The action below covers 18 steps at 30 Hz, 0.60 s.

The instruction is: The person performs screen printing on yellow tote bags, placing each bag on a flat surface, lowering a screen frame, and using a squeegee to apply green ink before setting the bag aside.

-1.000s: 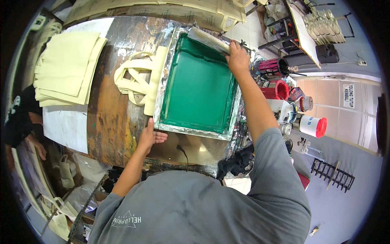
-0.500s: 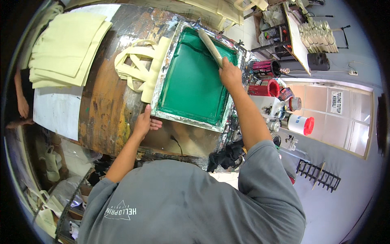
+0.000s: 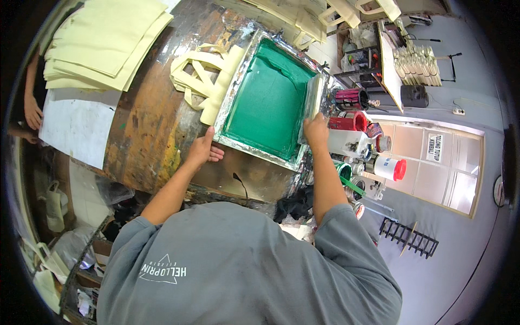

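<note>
A screen-printing frame (image 3: pixel 259 150) lies on the table, its mesh covered with green ink (image 3: pixel 271 103). My right hand (image 3: pixel 316 132) is closed around a squeegee (image 3: pixel 312 98) with a pale handle, which stands along the frame's right side. At the near left corner my left hand (image 3: pixel 202 148) is open, thumb raised against the frame's edge and fingers stretched out beside it. A cream tote bag (image 3: pixel 221 89) sticks out from the frame's left side with its handles lying on the table; the rest of it is hidden under the frame.
Cream bags are stacked (image 3: pixel 103 43) at the far left, over a white sheet (image 3: pixel 78 127). Another person's hand (image 3: pixel 33 112) is at the left edge. Ink tubs (image 3: pixel 349 122) and a green-smeared container (image 3: pixel 344 172) stand right of the frame. A black cloth (image 3: pixel 295 206) lies at the table's near edge.
The squeegee, slanted across the far right of the mesh before, now lies along the frame's right side, and my right hand has come nearer with it. My left hand stays at the corner.
</note>
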{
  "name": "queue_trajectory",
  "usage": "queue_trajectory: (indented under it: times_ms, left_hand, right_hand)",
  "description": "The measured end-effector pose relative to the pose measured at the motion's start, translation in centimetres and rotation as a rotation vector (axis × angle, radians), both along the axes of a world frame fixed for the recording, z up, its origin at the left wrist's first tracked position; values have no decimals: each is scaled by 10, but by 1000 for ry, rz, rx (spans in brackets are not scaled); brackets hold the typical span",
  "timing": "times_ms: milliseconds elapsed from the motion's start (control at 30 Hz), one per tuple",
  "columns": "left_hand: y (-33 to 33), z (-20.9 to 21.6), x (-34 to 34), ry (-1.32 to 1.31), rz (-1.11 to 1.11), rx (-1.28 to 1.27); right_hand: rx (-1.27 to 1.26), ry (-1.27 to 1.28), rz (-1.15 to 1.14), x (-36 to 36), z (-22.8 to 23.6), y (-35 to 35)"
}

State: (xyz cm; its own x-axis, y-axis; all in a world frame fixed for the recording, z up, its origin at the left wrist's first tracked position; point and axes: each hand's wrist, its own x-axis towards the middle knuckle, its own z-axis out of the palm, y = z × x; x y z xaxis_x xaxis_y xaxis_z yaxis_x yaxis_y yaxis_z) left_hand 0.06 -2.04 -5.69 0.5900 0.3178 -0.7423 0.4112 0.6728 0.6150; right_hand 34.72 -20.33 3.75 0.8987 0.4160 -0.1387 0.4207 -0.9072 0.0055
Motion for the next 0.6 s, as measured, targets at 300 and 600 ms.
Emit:
queue_trajectory:
  times_ms: [300, 600]
  left_hand:
    - [2, -14, -2, -38, -19, -34]
    - [-1, -13, 3, -47, -2, -18]
  right_hand:
    - [2, 16, -163, -63, -4, -19]
    - [302, 102, -336, -88, -24, 19]
